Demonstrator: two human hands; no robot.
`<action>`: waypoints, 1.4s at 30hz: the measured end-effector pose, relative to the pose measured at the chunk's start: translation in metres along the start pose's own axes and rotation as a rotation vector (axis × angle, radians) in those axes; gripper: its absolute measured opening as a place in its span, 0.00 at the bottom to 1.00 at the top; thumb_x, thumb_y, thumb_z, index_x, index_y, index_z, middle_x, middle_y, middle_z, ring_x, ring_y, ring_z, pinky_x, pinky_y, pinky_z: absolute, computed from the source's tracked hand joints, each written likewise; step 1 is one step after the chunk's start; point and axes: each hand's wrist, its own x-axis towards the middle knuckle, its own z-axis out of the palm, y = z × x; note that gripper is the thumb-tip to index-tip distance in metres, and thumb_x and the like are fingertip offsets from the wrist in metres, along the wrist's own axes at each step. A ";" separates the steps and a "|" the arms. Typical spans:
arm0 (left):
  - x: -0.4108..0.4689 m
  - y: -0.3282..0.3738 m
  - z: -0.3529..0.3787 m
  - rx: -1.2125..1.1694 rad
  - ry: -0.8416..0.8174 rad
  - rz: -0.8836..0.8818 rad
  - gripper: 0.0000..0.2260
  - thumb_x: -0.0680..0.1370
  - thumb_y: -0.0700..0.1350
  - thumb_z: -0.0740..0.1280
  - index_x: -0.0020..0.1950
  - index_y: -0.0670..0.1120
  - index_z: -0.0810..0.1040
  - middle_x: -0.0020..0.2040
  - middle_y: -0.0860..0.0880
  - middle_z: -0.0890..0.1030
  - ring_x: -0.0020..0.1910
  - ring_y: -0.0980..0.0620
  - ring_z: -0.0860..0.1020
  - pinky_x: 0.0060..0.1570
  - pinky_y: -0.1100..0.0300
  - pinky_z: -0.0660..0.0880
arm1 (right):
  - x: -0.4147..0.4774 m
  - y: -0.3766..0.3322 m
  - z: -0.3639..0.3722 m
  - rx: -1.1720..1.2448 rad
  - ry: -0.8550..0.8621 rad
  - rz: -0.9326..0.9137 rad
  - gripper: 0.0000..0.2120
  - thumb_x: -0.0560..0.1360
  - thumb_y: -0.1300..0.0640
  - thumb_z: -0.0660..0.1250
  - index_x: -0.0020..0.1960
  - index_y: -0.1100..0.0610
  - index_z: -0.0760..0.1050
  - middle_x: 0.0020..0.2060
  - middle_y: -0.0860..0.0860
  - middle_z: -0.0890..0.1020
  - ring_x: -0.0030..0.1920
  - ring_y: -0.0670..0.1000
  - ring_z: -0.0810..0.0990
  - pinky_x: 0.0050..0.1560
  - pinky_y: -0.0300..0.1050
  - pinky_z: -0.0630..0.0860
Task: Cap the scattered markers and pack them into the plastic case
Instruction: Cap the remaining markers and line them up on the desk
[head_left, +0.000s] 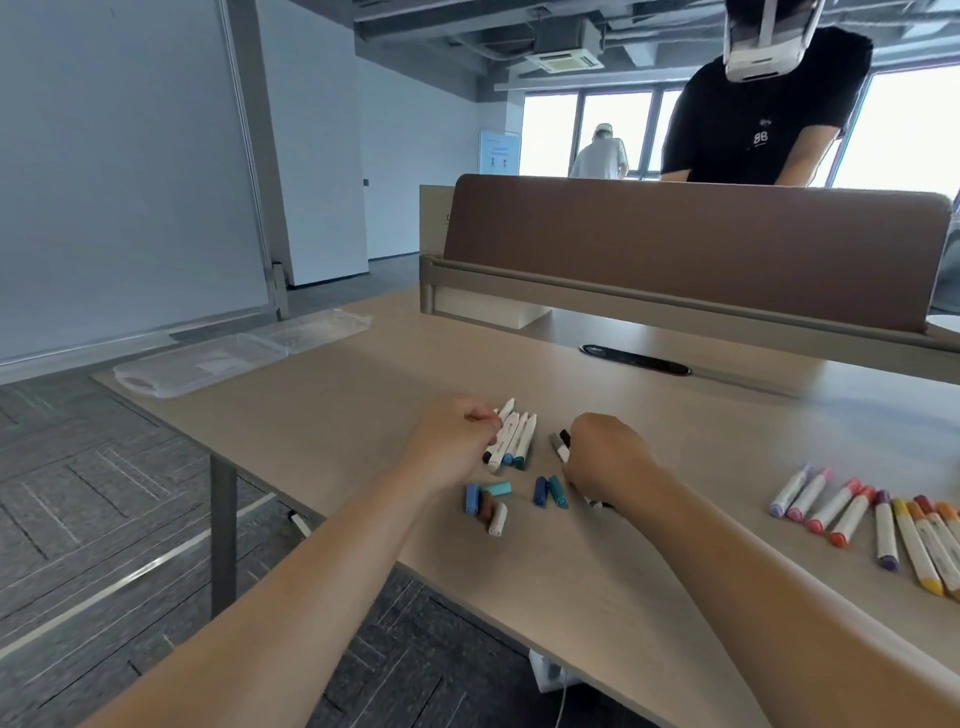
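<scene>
Markers (511, 441) — white-bodied cluster at mid-desk, seemingly uncapped, loose caps (488, 504) lying just beside. Left hand (454, 441): fingers pinched on one marker of the cluster. Right hand (608, 462): fingers curled over two dark markers (561, 446), grip hidden, cannot tell if clamped. Capped row (857, 519) laid out at right. Plastic case (202, 364) open at far left of desk (363, 415), nothing visibly inside — capping judged partway, packing not begun.

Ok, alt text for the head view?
Over a wooden desk, the left hand pinches a white marker from a bunch while the right hand grips dark markers. Loose caps lie nearby; capped markers lie right, the clear plastic case far left.
</scene>
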 end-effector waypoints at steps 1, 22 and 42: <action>0.001 -0.002 0.001 -0.007 0.006 -0.001 0.08 0.79 0.42 0.63 0.50 0.48 0.82 0.43 0.52 0.81 0.37 0.55 0.75 0.41 0.61 0.72 | 0.000 0.000 0.002 -0.024 0.009 -0.007 0.09 0.75 0.65 0.63 0.38 0.57 0.66 0.38 0.52 0.72 0.41 0.54 0.74 0.38 0.44 0.70; 0.014 -0.018 0.003 -0.058 0.027 0.007 0.07 0.77 0.42 0.65 0.45 0.49 0.83 0.36 0.55 0.81 0.35 0.57 0.76 0.38 0.62 0.71 | 0.061 -0.057 0.002 0.006 -0.272 0.141 0.10 0.75 0.61 0.66 0.35 0.57 0.70 0.33 0.51 0.74 0.34 0.49 0.71 0.38 0.41 0.69; -0.002 0.003 0.059 0.791 -0.281 0.345 0.08 0.71 0.51 0.71 0.49 0.60 0.82 0.51 0.56 0.82 0.63 0.53 0.73 0.65 0.51 0.70 | -0.021 0.039 -0.019 0.602 -0.045 0.067 0.08 0.69 0.60 0.65 0.35 0.59 0.67 0.29 0.55 0.72 0.30 0.56 0.71 0.34 0.44 0.68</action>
